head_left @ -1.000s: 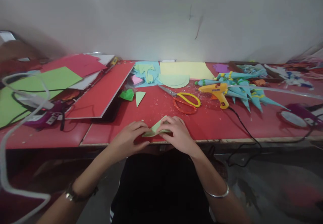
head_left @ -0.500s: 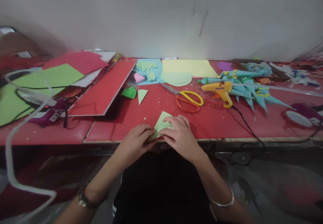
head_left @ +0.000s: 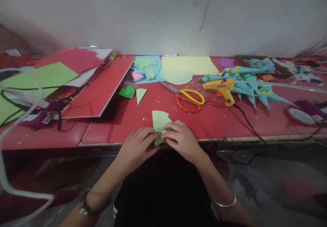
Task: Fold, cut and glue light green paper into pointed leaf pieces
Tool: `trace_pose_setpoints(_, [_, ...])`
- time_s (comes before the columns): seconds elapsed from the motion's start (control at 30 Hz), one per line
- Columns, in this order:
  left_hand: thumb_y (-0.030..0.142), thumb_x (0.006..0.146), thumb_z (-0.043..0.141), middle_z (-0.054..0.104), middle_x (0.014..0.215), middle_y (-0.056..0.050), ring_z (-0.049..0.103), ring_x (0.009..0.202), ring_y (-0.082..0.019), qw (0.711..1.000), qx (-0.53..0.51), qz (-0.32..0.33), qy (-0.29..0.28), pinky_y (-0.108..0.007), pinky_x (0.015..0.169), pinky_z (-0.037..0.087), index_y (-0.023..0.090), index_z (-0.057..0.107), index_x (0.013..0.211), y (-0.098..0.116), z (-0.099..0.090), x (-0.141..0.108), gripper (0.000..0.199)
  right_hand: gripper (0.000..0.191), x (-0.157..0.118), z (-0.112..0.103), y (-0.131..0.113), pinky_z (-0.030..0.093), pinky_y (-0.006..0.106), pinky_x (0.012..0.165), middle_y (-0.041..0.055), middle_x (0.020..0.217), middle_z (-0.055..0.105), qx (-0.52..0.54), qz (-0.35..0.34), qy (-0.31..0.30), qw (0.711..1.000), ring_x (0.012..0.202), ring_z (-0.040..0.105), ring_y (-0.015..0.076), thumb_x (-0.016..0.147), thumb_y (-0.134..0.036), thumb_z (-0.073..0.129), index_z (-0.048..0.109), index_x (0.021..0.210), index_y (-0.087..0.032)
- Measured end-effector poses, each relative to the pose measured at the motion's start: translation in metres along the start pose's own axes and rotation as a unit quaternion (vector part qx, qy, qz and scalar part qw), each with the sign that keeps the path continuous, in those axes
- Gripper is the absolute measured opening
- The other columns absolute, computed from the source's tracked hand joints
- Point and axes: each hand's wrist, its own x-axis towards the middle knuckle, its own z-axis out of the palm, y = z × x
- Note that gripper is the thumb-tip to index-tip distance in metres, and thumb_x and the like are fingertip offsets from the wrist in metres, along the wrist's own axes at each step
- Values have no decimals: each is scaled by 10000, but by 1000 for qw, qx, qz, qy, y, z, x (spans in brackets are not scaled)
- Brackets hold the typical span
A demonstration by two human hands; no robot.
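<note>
A light green paper piece (head_left: pixel 159 118), fan-shaped with a folded or overlapping right side, is at the front edge of the red table. My left hand (head_left: pixel 139 143) pinches its lower left side between thumb and fingers. On the right side, my right hand (head_left: pixel 178 138) has its fingers closed on the paper, covering part of it. Beyond my hands lie scissors (head_left: pixel 190 97) with one yellow and one orange handle, blades pointing to the back left. A small light green paper wedge (head_left: pixel 141 95) rests left of the scissors, beside a bright green piece (head_left: pixel 127 92).
A yellow glue gun (head_left: pixel 221 88) lies right of the scissors, its cord hanging over the front edge. Behind it are several blue paper cones (head_left: pixel 249 85). Light green half-circles (head_left: pixel 177 77) lie at the back. A red board (head_left: pixel 99 89) leans on a stack at left.
The paper has turned between my hands: its pointed upper corner has given way to a wide curved edge facing away. Both hands stay on it. The view has shifted slightly.
</note>
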Motion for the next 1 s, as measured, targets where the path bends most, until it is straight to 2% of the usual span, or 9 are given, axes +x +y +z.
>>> trace_pose_setpoints(0.27, [210, 827, 486, 637, 812, -3, 573, 738, -141, 999, -9, -21, 25, -272, 657, 431, 195, 574, 803, 1, -4, 0, 92, 141, 4, -3, -6, 298, 299, 709, 1, 897, 602, -25, -2, -10, 1000, 820, 441, 150, 828, -295, 527, 664, 823, -262])
trace_pose_setpoints(0.37, [233, 825, 498, 643, 783, 1, 578, 714, -135, 998, -7, -33, 53, -262, 653, 428, 188, 565, 742, 0, -1, 0, 116, 146, 8, -5, -5, 299, 310, 757, 6, 940, 593, -5, 4, -7, 1000, 870, 454, 155, 822, -304, 536, 666, 783, -249])
trace_pose_setpoints(0.47, [249, 822, 501, 641, 758, 1, 580, 687, -130, 996, 13, -49, 69, -255, 644, 424, 183, 549, 692, 1, 2, 1, 153, 144, 14, -7, -2, 307, 312, 794, 4, 890, 594, 32, 15, -21, 999, 861, 484, 146, 818, -296, 543, 655, 762, -225])
trace_pose_setpoints(0.67, [214, 785, 501, 616, 739, -10, 573, 691, -146, 992, 37, -110, 53, -261, 627, 420, 181, 516, 647, 10, 3, 5, 143, 155, 28, -7, 11, 380, 250, 684, 12, 787, 560, 91, 28, -29, 995, 743, 511, 123, 788, -304, 576, 609, 719, -169])
trace_pose_setpoints(0.83, [186, 767, 483, 587, 733, -9, 554, 674, -138, 989, 35, -137, 40, -254, 594, 403, 181, 496, 618, 13, 2, 8, 150, 159, 33, -4, 19, 386, 275, 689, 20, 809, 537, 29, 58, -12, 998, 769, 489, 152, 739, -317, 628, 577, 702, -171])
trace_pose_setpoints(1.0, [157, 744, 480, 561, 775, -9, 522, 633, -119, 991, -1, -135, 3, -248, 577, 404, 177, 502, 625, 6, 2, 10, 123, 171, 34, -4, 18, 371, 331, 741, 44, 904, 533, -61, 89, -11, 994, 828, 446, 190, 747, -344, 614, 581, 805, -186])
